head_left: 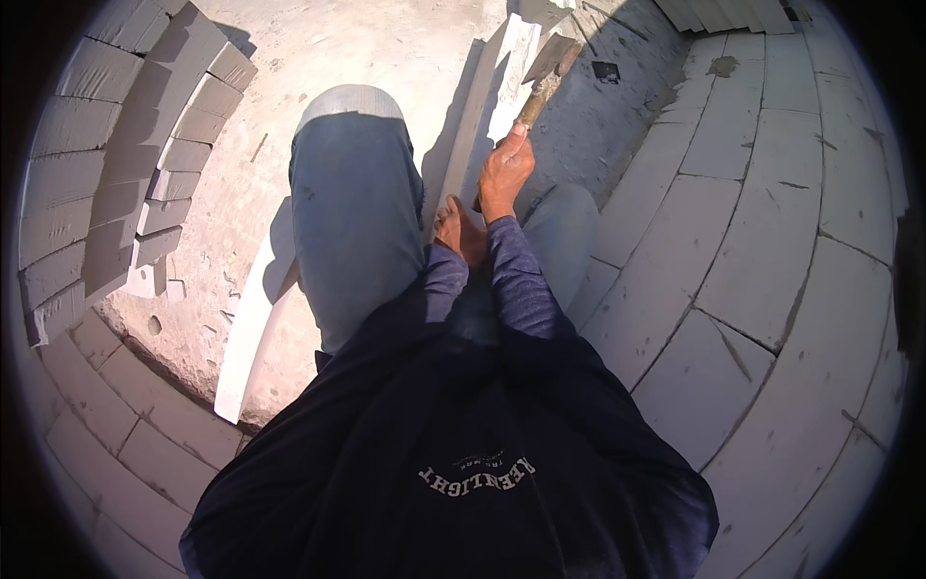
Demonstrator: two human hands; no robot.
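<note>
My right hand [504,172] is closed around the wooden handle of a hammer-like tool [536,98], whose flat, dusty head points up and away from me. My left hand [458,232] grips a long, narrow pale block [466,125] standing on edge between my knees, just left of and below my right hand. Part of the left hand's fingers is hidden behind the block and my wrist. My bent left knee [347,174] is beside the block. Another long white piece [246,338] lies to the left of that leg.
Pale blocks [72,164] are stacked at the left. Block masonry [752,222] runs along the right, and more [125,405] curves along the lower left. The rough concrete floor [241,106] has small debris and a small dark square object [606,72]. More pale pieces [728,14] stand at the top right.
</note>
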